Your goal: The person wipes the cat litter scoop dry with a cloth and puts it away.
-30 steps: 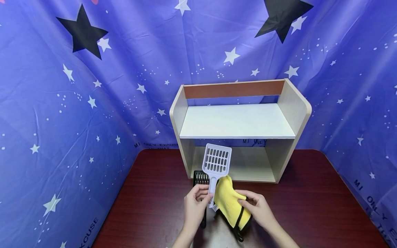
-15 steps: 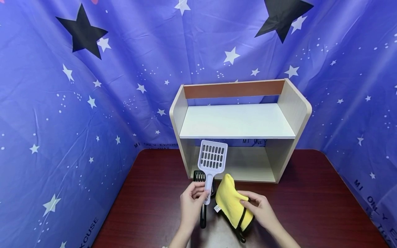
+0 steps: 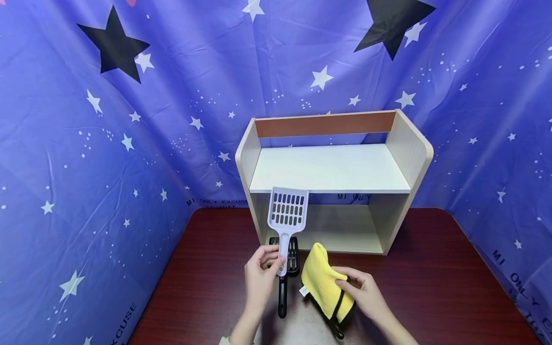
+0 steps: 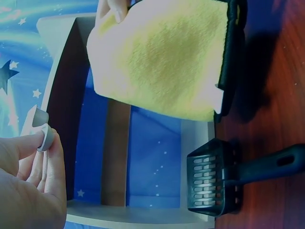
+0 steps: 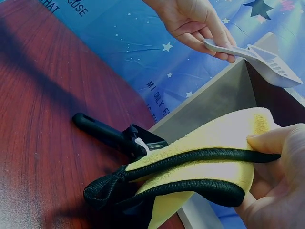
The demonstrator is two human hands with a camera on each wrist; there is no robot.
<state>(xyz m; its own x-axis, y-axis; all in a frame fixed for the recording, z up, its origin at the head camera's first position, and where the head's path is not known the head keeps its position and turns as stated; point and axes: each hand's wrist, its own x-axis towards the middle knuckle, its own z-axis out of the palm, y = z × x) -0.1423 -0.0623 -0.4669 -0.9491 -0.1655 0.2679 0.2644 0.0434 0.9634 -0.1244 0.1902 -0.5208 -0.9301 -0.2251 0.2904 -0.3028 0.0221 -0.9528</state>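
Observation:
My left hand pinches the handle of a pale lilac slotted litter scoop, its head raised in front of the shelf. Beneath it on the table lies a black slotted litter scoop, its handle pointing toward me. A folded yellow cloth with black edging and a small white tag hangs from my right hand, which pinches its right side between thumb and fingers. In the right wrist view a black loop shows at the cloth's lower corner.
A two-level wooden shelf with a white middle board stands at the back of the dark red table. Blue curtains printed with stars surround the table on the back and both sides.
My left hand has carried the lilac scoop left and upward, away from the cloth, uncovering more of the black scoop. The cloth and my right hand have shifted slightly right.

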